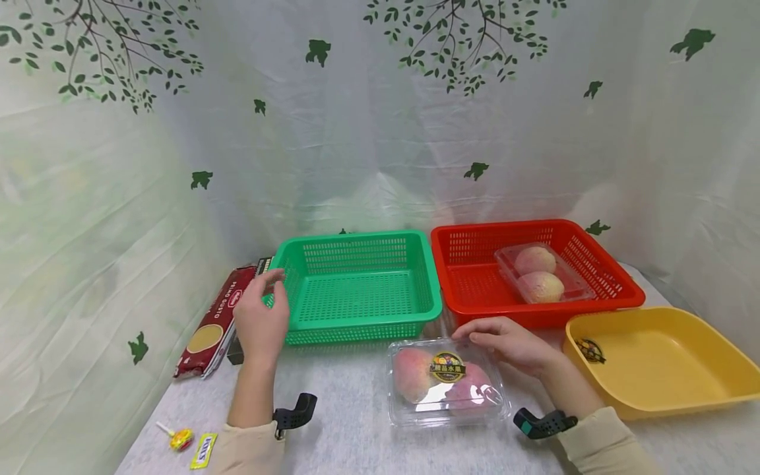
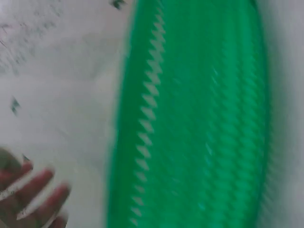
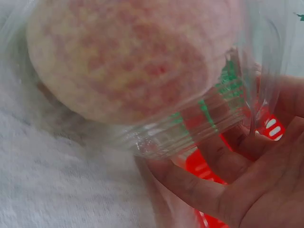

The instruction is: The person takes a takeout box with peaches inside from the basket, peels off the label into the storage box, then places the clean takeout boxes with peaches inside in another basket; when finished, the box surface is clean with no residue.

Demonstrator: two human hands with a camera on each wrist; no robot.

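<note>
Behind the fruit box (image 1: 446, 386), a green basket (image 1: 356, 297) stands — red basket (image 1: 472, 284) alongside.

The head camera looks forward and down from above the near side of the table (image 1: 344, 409), far enough back to take in both hands and the leaf-patterned backdrop (image 1: 368, 119). The left wrist camera faces the green basket (image 1: 350, 293) up close, turned so its long rim runs up the frame, with the left hand (image 1: 263, 316) low in one corner; the head view shares both. The right wrist camera sits nearest, looking along the right hand (image 1: 507, 340) at the clear box (image 1: 445, 417), and shares these and the red basket (image 1: 469, 287) with the head view.
</note>
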